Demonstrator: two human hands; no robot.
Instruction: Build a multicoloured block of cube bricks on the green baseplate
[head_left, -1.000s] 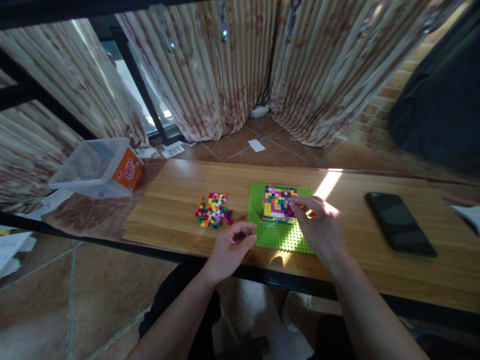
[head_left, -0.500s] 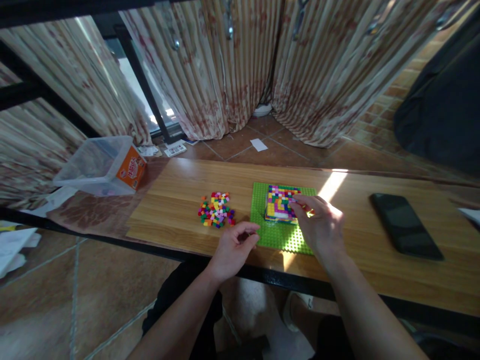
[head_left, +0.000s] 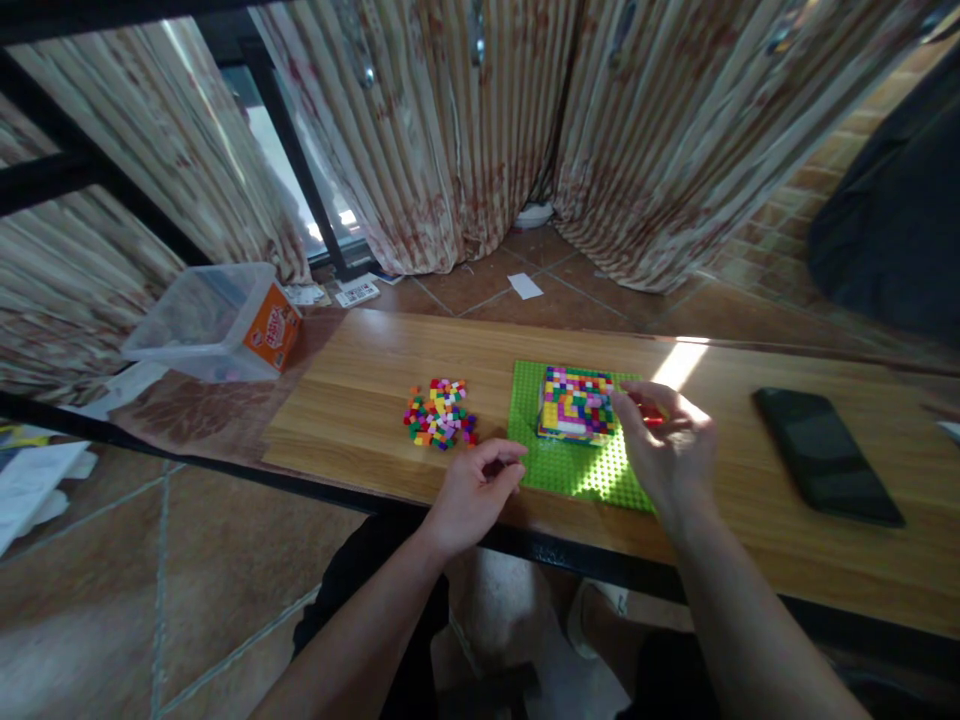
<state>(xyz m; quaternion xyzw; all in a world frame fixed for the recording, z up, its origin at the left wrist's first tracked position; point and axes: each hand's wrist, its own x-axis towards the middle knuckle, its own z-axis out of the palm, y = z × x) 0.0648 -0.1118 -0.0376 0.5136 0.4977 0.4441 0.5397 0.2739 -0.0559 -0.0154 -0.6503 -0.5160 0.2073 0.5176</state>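
A square block built of many coloured small bricks [head_left: 577,403] stands on a green studded baseplate [head_left: 570,465] on the wooden table. My right hand [head_left: 667,450] hovers just right of the block, fingers pinched on a small red brick [head_left: 654,421]. My left hand [head_left: 476,492] rests at the table's near edge, left of the baseplate, with its fingers curled loosely; what they hold, if anything, is hidden. A heap of loose coloured bricks [head_left: 441,413] lies further left on the table.
A black phone [head_left: 827,455] lies flat at the table's right. A clear plastic tub with an orange label [head_left: 217,322] sits at the far left end. Striped curtains [head_left: 465,130] hang behind the table, with tiled floor below and a dark metal table edge [head_left: 570,556] nearest me.
My right hand has drawn back from the top of the block to its right side, showing the red brick. The view has shifted slightly right. My left hand barely moved.
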